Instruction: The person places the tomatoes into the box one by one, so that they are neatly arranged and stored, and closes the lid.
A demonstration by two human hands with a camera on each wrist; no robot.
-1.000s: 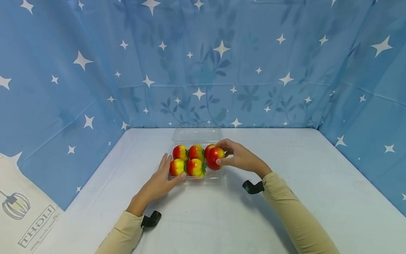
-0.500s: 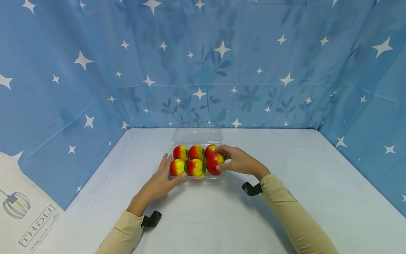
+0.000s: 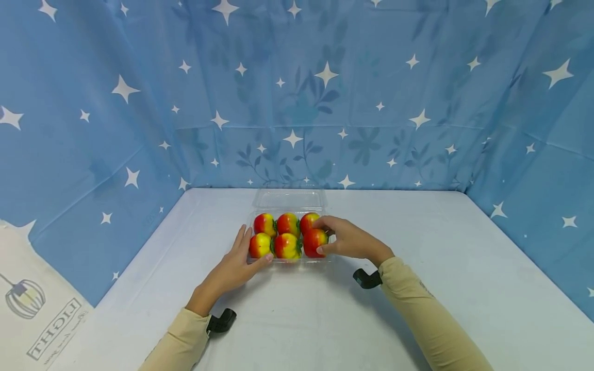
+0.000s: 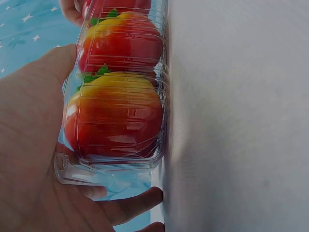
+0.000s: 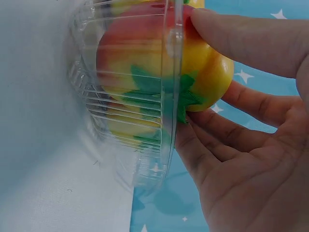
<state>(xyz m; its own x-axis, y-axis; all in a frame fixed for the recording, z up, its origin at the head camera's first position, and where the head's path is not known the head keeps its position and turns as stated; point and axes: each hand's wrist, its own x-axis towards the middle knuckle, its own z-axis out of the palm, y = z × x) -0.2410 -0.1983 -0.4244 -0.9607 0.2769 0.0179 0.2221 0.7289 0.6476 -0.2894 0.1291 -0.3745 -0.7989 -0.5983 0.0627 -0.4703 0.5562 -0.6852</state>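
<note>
A clear plastic clamshell box (image 3: 278,260) holds several red-and-yellow fruits with green leafy tops, set in two rows. My right hand (image 3: 350,239) grips the front right fruit (image 3: 313,244), thumb on the near side and fingers behind. In the right wrist view, that fruit (image 5: 140,53) sits low behind the box wall, its upper part above the rim, the thumb (image 5: 241,38) pressing on it. My left hand (image 3: 236,265) rests against the box's front left corner, fingers straight along the left side, thumb at the front rim. The left wrist view shows fruits (image 4: 116,116) through the ribbed wall.
The box's clear lid (image 3: 290,198) lies folded open at the back. A white cloth (image 3: 297,319) covers the table. Blue star-patterned curtains (image 3: 297,93) rise behind and at both sides. A pale printed cloth (image 3: 37,309) hangs at the left.
My right hand has lowered the fruit into the front right place of the box. The left hand has stayed at the box's corner.
</note>
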